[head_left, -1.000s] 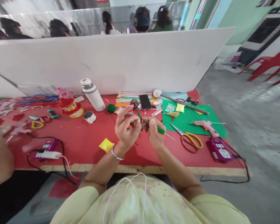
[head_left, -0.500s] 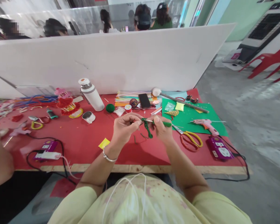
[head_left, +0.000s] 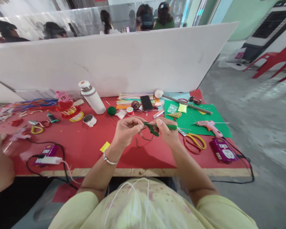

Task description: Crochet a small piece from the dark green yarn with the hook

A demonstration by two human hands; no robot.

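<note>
Over the middle of the red table, my left hand [head_left: 128, 129] is closed, pinching one end of a small dark green crochet piece [head_left: 153, 129]. My right hand [head_left: 167, 131] is closed around a crochet hook with a green handle [head_left: 172, 127]; its thin shaft reaches left to the stitches. The crochet piece hangs between the two hands, with a loose yarn tail below it. A ball of green yarn [head_left: 111, 110] lies beyond my left hand. Scissors with red and yellow handles [head_left: 193, 142] rest to the right of my right hand.
A white flask [head_left: 92, 98] and its metal cup [head_left: 89, 120] stand at the left. A phone [head_left: 146, 103], a pink glue gun [head_left: 208, 125] and a purple power strip [head_left: 222, 150] lie to the right. A white partition [head_left: 109, 63] closes the back. Another person's arm [head_left: 0, 159] shows at far left.
The green crochet piece has swung from hanging down to slanting toward my right hand. My right hand and the hook have shifted slightly right. The view has moved a little.
</note>
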